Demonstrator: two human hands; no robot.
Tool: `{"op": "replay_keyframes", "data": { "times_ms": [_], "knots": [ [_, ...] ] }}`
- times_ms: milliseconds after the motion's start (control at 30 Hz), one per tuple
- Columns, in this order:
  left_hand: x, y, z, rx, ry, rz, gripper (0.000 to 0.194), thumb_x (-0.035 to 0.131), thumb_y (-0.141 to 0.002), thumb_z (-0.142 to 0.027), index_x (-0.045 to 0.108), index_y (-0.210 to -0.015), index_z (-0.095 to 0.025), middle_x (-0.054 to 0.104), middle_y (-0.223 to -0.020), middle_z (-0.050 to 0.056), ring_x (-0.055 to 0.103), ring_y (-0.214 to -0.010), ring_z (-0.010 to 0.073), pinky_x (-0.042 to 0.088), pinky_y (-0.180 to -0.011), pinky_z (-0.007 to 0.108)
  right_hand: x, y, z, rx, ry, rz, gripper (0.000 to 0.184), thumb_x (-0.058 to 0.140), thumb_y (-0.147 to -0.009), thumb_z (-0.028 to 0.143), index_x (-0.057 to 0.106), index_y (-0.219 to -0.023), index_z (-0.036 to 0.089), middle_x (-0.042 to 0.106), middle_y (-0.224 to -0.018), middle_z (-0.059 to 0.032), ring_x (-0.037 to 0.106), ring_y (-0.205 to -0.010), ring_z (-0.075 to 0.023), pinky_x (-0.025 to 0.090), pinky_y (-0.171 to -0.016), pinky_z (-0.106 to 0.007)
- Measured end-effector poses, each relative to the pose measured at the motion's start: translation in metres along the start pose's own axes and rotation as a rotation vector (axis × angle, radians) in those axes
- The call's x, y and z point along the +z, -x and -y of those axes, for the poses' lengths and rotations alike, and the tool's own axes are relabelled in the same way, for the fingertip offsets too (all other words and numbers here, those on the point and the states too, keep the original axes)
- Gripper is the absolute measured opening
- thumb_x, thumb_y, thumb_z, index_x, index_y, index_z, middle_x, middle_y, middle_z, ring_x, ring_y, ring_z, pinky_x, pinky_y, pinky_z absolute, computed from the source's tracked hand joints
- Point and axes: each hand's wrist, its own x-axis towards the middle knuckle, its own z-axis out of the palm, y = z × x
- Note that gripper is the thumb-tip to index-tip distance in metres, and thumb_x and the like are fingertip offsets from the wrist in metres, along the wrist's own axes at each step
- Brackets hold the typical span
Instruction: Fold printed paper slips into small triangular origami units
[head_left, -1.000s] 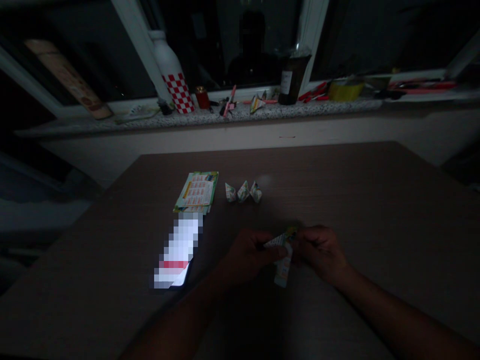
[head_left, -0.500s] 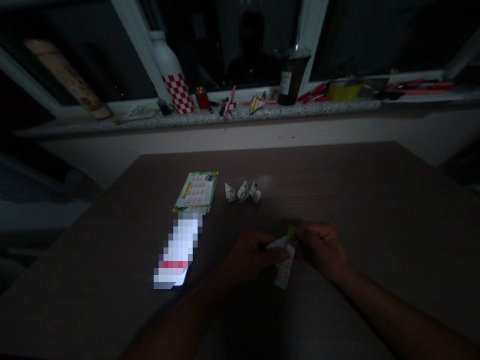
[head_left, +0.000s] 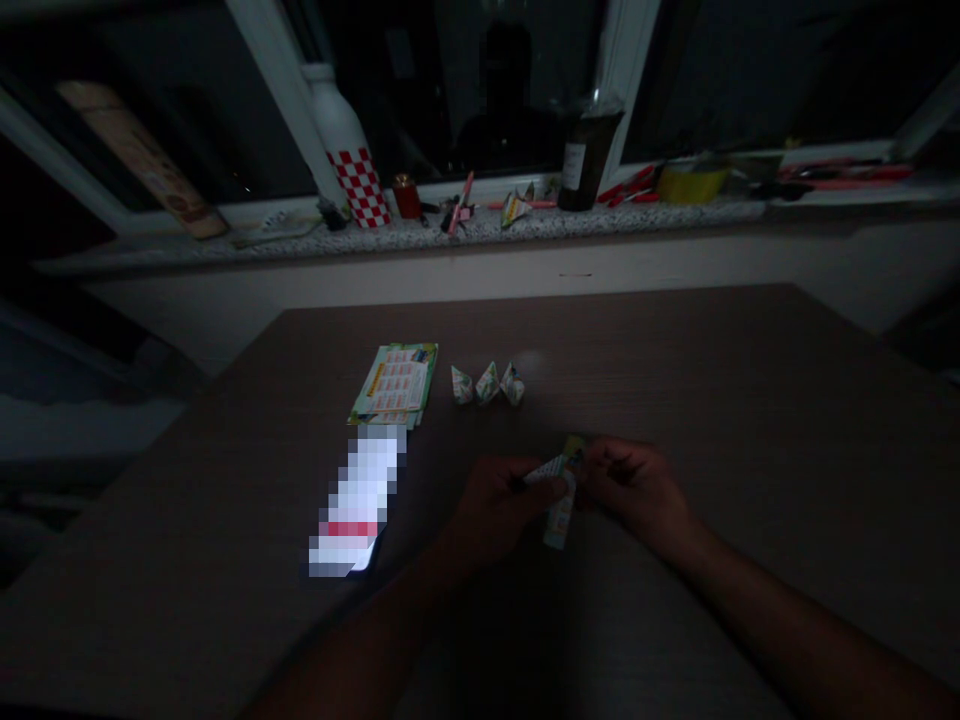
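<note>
A partly folded piece of printed paper (head_left: 559, 522) is held between my two hands above the table. My left hand (head_left: 499, 505) pinches it, thumb on top, with a white printed flap sticking out on the left. The fingers of my right hand (head_left: 630, 485) are closed at its right edge, near the green upper end; the fingertips are dim and partly hidden. Beyond my hands, three small folded paper pieces (head_left: 487, 384) stand in a row. To their left lies a stack of printed paper sheets (head_left: 394, 385), green-edged with red and yellow print.
A lit phone (head_left: 360, 500) with a blurred screen lies left of my left arm, on the brown table (head_left: 712, 380). Behind, the speckled windowsill (head_left: 427, 235) carries a checkered bottle (head_left: 360, 185), a dark cup (head_left: 581, 165), a yellow tape roll (head_left: 691, 183) and pens.
My hands and the folded paper have shifted slightly left and up. My right fingers have moved down along the paper's right edge, leaving more of its green upper end showing.
</note>
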Motion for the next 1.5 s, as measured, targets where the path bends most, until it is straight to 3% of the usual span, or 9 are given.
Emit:
{"op": "replay_keyframes", "data": {
  "times_ms": [233, 367, 533, 667, 933, 1100, 1333, 1500],
  "knots": [
    [0.005, 0.0, 0.0, 0.041, 0.033, -0.146, 0.032, 0.067, -0.075, -0.044, 0.07, -0.071, -0.012, 0.056, -0.056, -0.001, 0.046, -0.051, 0.0089, 0.035, -0.051, 0.02, 0.004, 0.001, -0.005, 0.062, 0.024, 0.047, 0.033, 0.072, -0.069, 0.044, 0.058, -0.062, 0.015, 0.055, -0.053, 0.002, 0.047, -0.047, -0.0082, 0.034, -0.045, -0.02],
    [0.007, -0.001, -0.006, 0.019, 0.167, -0.236, 0.028, 0.071, -0.07, -0.039, 0.069, -0.072, -0.012, 0.059, -0.06, 0.0, 0.05, -0.053, 0.0104, 0.039, -0.052, 0.021, 0.009, 0.002, -0.009, 0.083, 0.036, 0.082, 0.028, 0.072, -0.069, 0.038, 0.057, -0.061, 0.015, 0.052, -0.053, 0.0033, 0.043, -0.046, -0.0072, 0.033, -0.045, -0.02],
    [0.005, -0.003, -0.01, 0.038, 0.179, -0.335, 0.026, 0.072, -0.068, -0.037, 0.068, -0.07, -0.012, 0.059, -0.059, -0.001, 0.05, -0.054, 0.0105, 0.04, -0.053, 0.021, 0.013, 0.003, -0.007, 0.103, 0.075, 0.129, 0.02, 0.07, -0.068, 0.027, 0.056, -0.061, 0.015, 0.048, -0.053, 0.005, 0.039, -0.047, -0.006, 0.03, -0.045, -0.019],
    [0.003, -0.003, -0.005, 0.027, 0.132, -0.28, 0.028, 0.07, -0.071, -0.039, 0.068, -0.072, -0.011, 0.058, -0.06, -0.001, 0.051, -0.054, 0.0108, 0.04, -0.054, 0.022, 0.01, 0.002, -0.005, 0.063, 0.102, 0.119, 0.016, 0.068, -0.068, 0.024, 0.058, -0.061, 0.015, 0.05, -0.054, 0.0046, 0.041, -0.047, -0.0066, 0.032, -0.046, -0.019],
    [0.005, 0.0, 0.004, 0.042, -0.143, -0.099, 0.031, 0.062, -0.079, -0.042, 0.067, -0.075, -0.012, 0.057, -0.061, -0.001, 0.049, -0.056, 0.0105, 0.036, -0.052, 0.02, 0.002, -0.003, 0.0, -0.011, 0.058, -0.05, 0.018, 0.066, -0.069, 0.029, 0.057, -0.06, 0.016, 0.051, -0.048, 0.0041, 0.043, -0.043, -0.0075, 0.033, -0.043, -0.02],
    [0.006, 0.001, -0.001, 0.14, -0.356, -0.005, 0.021, 0.056, -0.083, -0.032, 0.066, -0.081, -0.014, 0.062, -0.069, 0.0, 0.055, -0.064, 0.0126, 0.04, -0.059, 0.022, 0.0, -0.002, -0.001, -0.18, 0.212, -0.099, 0.008, 0.062, -0.07, 0.021, 0.058, -0.064, 0.018, 0.052, -0.053, 0.0034, 0.046, -0.047, -0.0089, 0.036, -0.044, -0.02],
    [0.002, 0.003, -0.01, 0.418, -0.529, -0.158, 0.013, 0.061, -0.076, -0.017, 0.063, -0.09, -0.018, 0.067, -0.085, 0.002, 0.061, -0.078, 0.0151, 0.047, -0.072, 0.026, -0.006, 0.002, 0.006, -0.643, 0.646, 0.012, 0.011, 0.061, -0.072, 0.009, 0.056, -0.07, 0.018, 0.054, -0.063, 0.0003, 0.051, -0.057, -0.012, 0.039, -0.052, -0.023],
    [-0.003, 0.004, -0.01, 0.652, -0.598, -0.188, 0.007, 0.059, -0.079, -0.016, 0.062, -0.086, -0.017, 0.066, -0.086, 0.005, 0.062, -0.082, 0.0158, 0.049, -0.075, 0.029, -0.009, 0.002, 0.012, -0.83, 0.778, 0.033, 0.012, 0.062, -0.072, 0.008, 0.057, -0.078, 0.017, 0.055, -0.067, -0.0025, 0.053, -0.061, -0.0145, 0.042, -0.054, -0.025]
  ]
}}
